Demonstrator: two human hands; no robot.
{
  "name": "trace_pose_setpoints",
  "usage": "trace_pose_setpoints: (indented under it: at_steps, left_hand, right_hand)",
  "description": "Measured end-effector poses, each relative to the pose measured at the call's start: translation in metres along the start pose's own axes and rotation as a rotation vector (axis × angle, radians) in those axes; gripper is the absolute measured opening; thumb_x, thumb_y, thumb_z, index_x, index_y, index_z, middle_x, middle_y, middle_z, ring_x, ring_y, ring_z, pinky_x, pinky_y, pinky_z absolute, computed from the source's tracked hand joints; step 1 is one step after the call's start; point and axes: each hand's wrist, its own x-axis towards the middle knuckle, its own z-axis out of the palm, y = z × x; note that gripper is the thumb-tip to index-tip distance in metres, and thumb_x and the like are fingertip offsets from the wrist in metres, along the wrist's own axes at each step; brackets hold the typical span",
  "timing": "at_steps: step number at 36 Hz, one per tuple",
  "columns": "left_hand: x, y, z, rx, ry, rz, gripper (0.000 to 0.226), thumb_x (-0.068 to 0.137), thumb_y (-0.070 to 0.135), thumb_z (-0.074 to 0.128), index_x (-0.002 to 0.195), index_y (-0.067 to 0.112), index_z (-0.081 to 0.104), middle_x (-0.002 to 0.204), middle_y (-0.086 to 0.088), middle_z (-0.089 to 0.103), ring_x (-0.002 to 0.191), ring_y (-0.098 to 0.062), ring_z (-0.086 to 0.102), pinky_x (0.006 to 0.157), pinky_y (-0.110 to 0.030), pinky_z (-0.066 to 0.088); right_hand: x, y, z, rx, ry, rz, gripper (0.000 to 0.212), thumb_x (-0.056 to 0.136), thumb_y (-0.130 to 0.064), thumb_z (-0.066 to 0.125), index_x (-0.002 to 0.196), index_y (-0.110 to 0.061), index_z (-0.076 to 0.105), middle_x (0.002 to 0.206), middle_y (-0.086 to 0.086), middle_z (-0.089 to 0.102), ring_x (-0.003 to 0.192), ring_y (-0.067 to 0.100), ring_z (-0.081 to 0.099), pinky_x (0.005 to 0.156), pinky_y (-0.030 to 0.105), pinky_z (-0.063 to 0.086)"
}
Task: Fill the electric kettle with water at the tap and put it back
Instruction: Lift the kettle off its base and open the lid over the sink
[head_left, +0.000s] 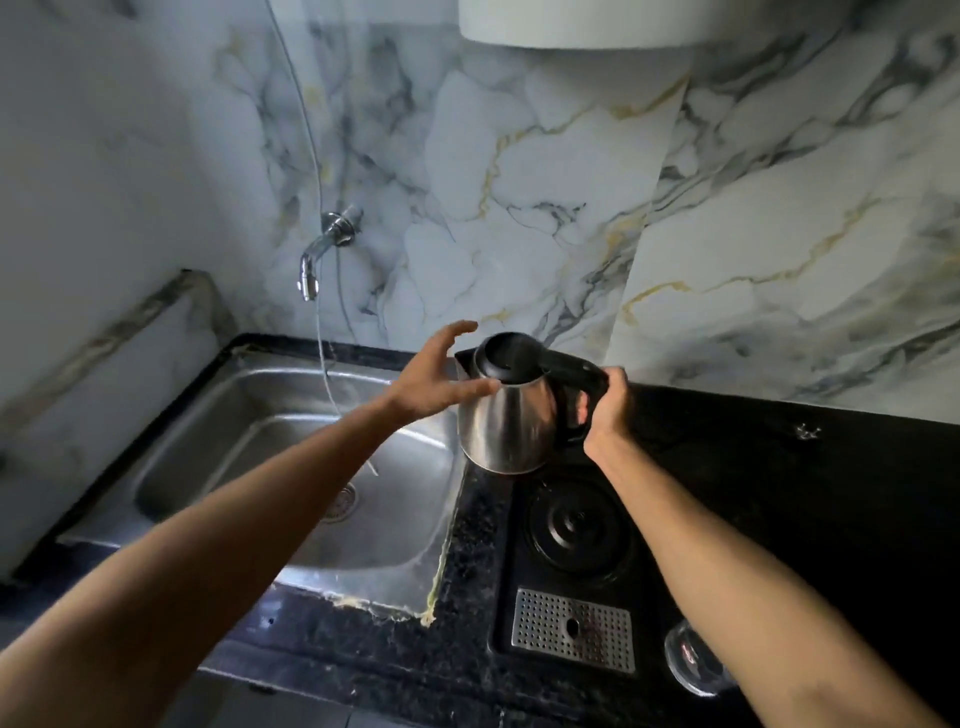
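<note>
Two hands at work: right hand (609, 410) wrapped round the black handle of the kettle (511, 415), lifted above its base (576, 525) beside the sink (249, 415) edge; left hand (439, 374) spread wide, empty; polished steel probably slippery, heavier once filled, so handle best.

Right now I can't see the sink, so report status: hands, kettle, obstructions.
Right hand grips steel kettle's black handle. Left hand open beside lid. Kettle lifted above round black base. Tap running.

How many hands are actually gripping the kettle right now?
1. The right hand is closed around the kettle handle; the left hand hovers open beside the lid, fingers spread.
</note>
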Motion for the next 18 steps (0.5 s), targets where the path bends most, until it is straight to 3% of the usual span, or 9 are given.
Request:
trace_pose_setpoints:
  at_steps: [2,5,10,15,18]
  left_hand:
    - [0.002,-0.003,-0.021,0.301,0.081,0.142,0.074,0.071,0.047,0.084,0.133,0.019,0.055,0.154,-0.011,0.039,0.145,-0.028,0.029,0.116,-0.046,0.029]
    - [0.007,-0.013,-0.039,0.601,0.114,0.056,0.081,0.066,0.067,0.076,0.133,0.024,0.056,0.162,-0.005,0.025,0.152,-0.028,0.005,0.118,-0.054,0.016]
    - [0.011,-0.047,-0.073,0.549,0.182,-0.017,0.073,0.072,0.059,0.077,0.129,0.017,0.059,0.16,-0.008,0.027,0.152,-0.029,0.003,0.118,-0.057,0.016]
    - [0.013,-0.08,-0.114,0.469,0.13,-0.056,0.067,0.076,0.046,0.079,0.131,0.015,0.055,0.158,-0.01,0.026,0.15,-0.032,0.007,0.118,-0.057,0.015]
    - [0.017,-0.092,-0.139,0.52,0.119,-0.008,0.068,0.075,0.032,0.081,0.133,0.013,0.051,0.157,-0.011,0.025,0.144,-0.035,0.023,0.115,-0.052,0.024]
  right_hand:
    - [-0.004,0.007,0.032,0.024,-0.003,0.018,0.037,0.076,-0.039,0.051,0.044,-0.022,0.055,0.037,-0.005,0.044,0.033,0.011,0.036,0.035,0.018,0.022]
    - [-0.008,0.021,0.071,0.053,-0.003,0.05,0.038,0.074,-0.037,0.055,0.039,-0.022,0.057,0.039,-0.009,0.047,0.034,0.006,0.041,0.036,0.015,0.026]
    - [-0.021,0.05,0.131,0.045,-0.008,0.071,0.02,0.072,-0.037,0.058,0.061,-0.02,0.059,0.042,-0.009,0.051,0.036,0.007,0.047,0.036,0.015,0.032]
    - [-0.029,0.081,0.177,0.0,-0.004,0.087,0.03,0.069,-0.038,0.056,0.047,-0.018,0.062,0.042,-0.003,0.05,0.034,0.009,0.044,0.037,0.016,0.031]
    - [-0.03,0.096,0.201,-0.04,0.006,0.111,0.032,0.071,-0.033,0.055,0.044,-0.018,0.062,0.045,0.001,0.048,0.035,0.012,0.041,0.038,0.02,0.03]
